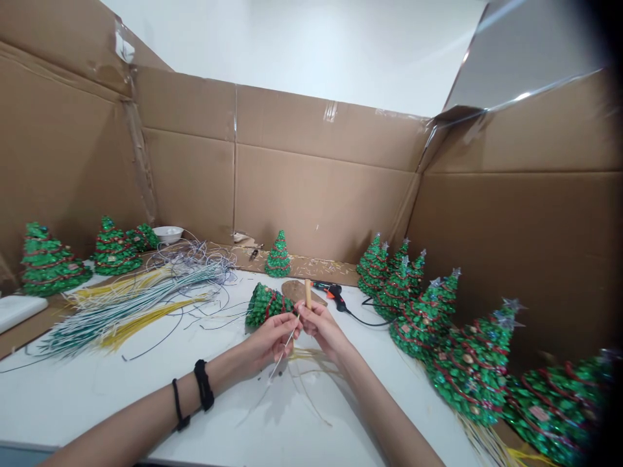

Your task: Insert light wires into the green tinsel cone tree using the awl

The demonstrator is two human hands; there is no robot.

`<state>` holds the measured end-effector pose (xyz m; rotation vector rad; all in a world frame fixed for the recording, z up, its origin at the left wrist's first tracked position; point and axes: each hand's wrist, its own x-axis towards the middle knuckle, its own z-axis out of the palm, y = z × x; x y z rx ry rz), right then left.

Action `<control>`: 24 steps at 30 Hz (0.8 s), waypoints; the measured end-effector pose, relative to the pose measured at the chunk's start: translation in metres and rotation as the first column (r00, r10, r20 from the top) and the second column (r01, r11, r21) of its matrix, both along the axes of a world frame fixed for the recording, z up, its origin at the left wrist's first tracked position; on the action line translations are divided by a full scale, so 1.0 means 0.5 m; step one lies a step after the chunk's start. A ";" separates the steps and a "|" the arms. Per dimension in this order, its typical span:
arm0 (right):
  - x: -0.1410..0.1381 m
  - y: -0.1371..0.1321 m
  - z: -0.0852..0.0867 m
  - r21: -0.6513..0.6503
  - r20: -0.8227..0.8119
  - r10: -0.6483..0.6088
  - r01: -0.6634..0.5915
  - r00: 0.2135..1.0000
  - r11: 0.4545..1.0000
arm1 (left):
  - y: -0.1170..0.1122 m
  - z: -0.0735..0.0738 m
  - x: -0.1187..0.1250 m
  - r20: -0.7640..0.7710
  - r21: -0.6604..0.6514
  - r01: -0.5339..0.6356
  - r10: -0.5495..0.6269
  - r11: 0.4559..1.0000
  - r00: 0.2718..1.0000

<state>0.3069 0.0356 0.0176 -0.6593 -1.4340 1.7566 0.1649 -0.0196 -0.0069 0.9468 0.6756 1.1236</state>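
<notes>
At the far left, some green ornamental trees [113,250] with red garland stand on brown cardboard [34,331], and a white bowl [168,235] sits behind them. Loose bundles of yellow and pale green strands [131,311] lie on the white table [73,415]. The left hand [267,340], with two black bands [203,386] on the forearm, is almost closed and seems to pinch a thin white strand [287,344], but the fingers hide the grip. Just beyond this hand, a small green tree [267,305] lies on its side. The right hand [321,327] is closed around a wooden handle [308,293], near a black and orange glue gun [331,292]. More green trees [467,363] lie in a row at the right.
</notes>
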 end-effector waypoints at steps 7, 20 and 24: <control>0.025 0.026 0.019 0.079 -0.152 -0.334 0.348 0.930 0.934 | 0.000 0.010 -0.013 -0.235 -0.006 0.074 -0.074 0.997 0.969; 0.068 0.056 0.042 0.186 -0.290 -0.551 0.611 0.783 0.770 | 0.003 0.039 -0.028 -0.656 0.410 0.145 0.181 0.900 0.733; 0.072 0.069 0.030 0.158 -0.295 -0.568 0.625 0.768 0.764 | -0.001 0.039 -0.025 -0.622 0.354 0.084 0.167 0.931 0.765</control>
